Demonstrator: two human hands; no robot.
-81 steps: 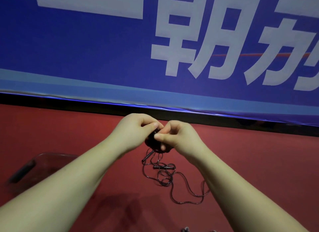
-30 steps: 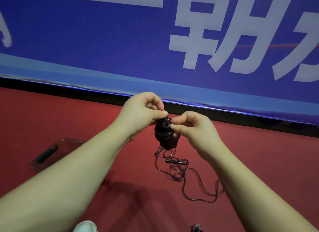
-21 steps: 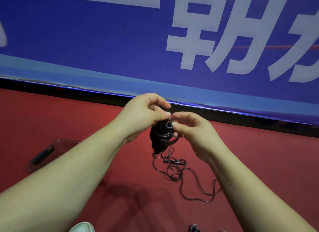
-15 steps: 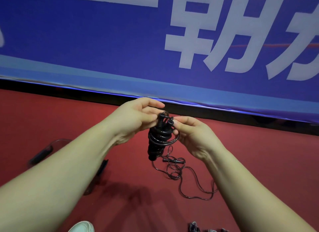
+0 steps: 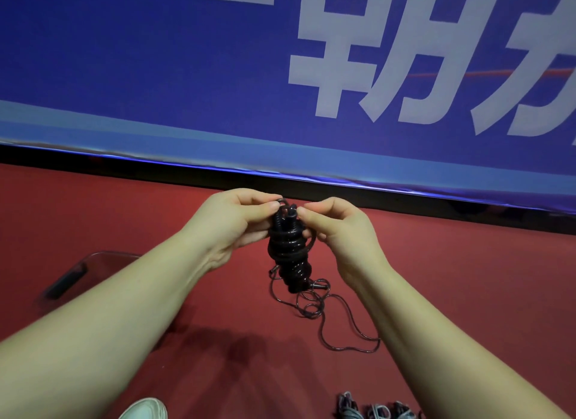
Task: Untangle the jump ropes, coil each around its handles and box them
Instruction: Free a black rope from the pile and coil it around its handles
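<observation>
A black jump rope (image 5: 288, 250) is wound in a tight coil around its two handles and hangs upright between my hands. My left hand (image 5: 232, 222) grips the coil's upper left side, thumb near the handle tops. My right hand (image 5: 332, 228) pinches the rope end at the top right of the coil. On the red floor below lies a second black jump rope (image 5: 314, 306), loose and tangled, with a long loop trailing to the right. A clear plastic box (image 5: 81, 275) with a dark handle sits on the floor at the left, partly behind my left forearm.
A blue banner (image 5: 218, 75) with large white characters stands along the far edge of the red floor. Grey coiled ropes (image 5: 371, 411) lie at the bottom edge, right of centre. A white shoe tip (image 5: 145, 409) shows at the bottom.
The coil has turned from a bunched lump to hanging upright with the handle tops showing. My hands have shifted slightly and my right fingers now pinch the rope at the top.
</observation>
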